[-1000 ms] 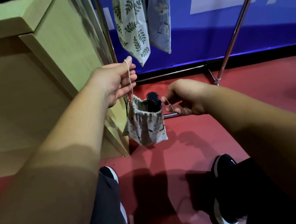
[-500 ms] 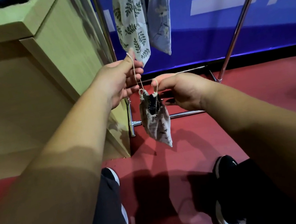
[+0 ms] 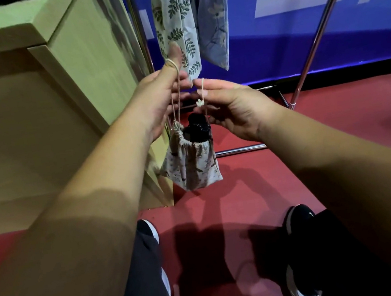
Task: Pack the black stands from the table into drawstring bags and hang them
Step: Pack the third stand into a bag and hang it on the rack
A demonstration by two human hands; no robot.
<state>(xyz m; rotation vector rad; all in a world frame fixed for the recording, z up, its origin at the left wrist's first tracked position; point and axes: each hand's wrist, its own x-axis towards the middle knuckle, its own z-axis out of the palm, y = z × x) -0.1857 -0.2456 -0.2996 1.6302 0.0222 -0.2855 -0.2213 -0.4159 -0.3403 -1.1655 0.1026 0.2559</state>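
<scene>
A small pale printed drawstring bag (image 3: 192, 166) hangs in front of me above the red floor. The knobbed top of a black stand (image 3: 197, 127) pokes out of its gathered mouth. My left hand (image 3: 156, 98) is up and left of the bag. Its thumb points upward with the left cord loop (image 3: 171, 62) hooked over it, and its fingers are straight. My right hand (image 3: 234, 106) is level with it on the right. The right cord (image 3: 203, 86) lies over an outstretched finger, its knot dangling just below. The stand's lower part is hidden inside the bag.
A light wooden table (image 3: 88, 49) stands close on the left. A leaf-print bag (image 3: 174, 24) and a blue floral bag (image 3: 213, 18) hang from a metal rack (image 3: 312, 54) just behind my hands, before a blue banner. My shoes (image 3: 296, 221) are below.
Both hands have risen and their fingers have straightened, so the cords now hang over thumb and finger. The bag's mouth, pulled tight half a second ago, sits wider with the stand's top showing.
</scene>
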